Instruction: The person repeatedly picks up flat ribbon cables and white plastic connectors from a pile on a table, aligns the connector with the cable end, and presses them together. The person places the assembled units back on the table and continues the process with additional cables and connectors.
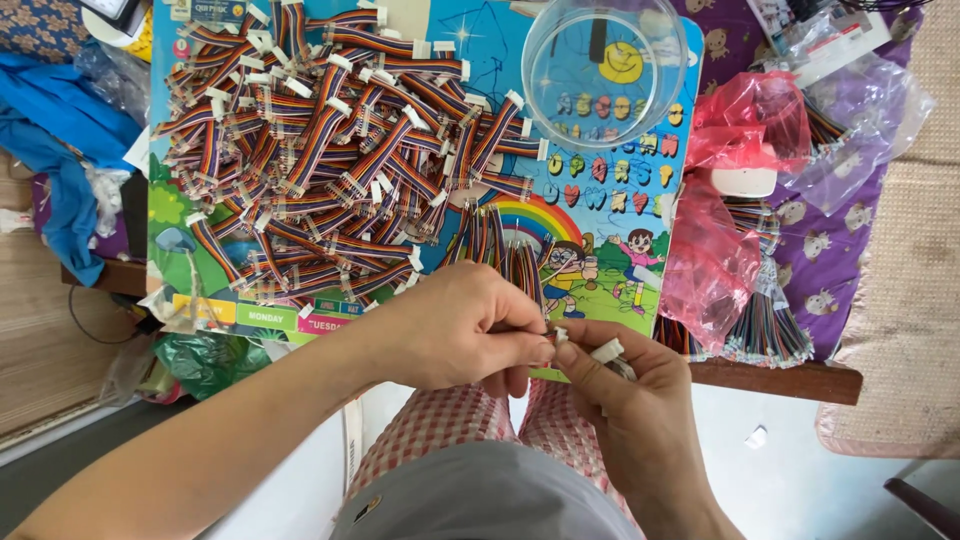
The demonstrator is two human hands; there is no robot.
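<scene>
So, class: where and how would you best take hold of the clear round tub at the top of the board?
Grip the clear round tub by its rim, thumb and fingers pinching the wall, coming straight down from above. It stands upright with its open mouth facing up. Its left side is likely poorer: the heap of ribbon cables crowds close there. The near rim looks easiest.

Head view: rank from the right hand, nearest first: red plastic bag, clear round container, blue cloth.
From the right hand:
1. Red plastic bag, just up and to its right.
2. Clear round container, top centre.
3. Blue cloth, far left edge.
</scene>
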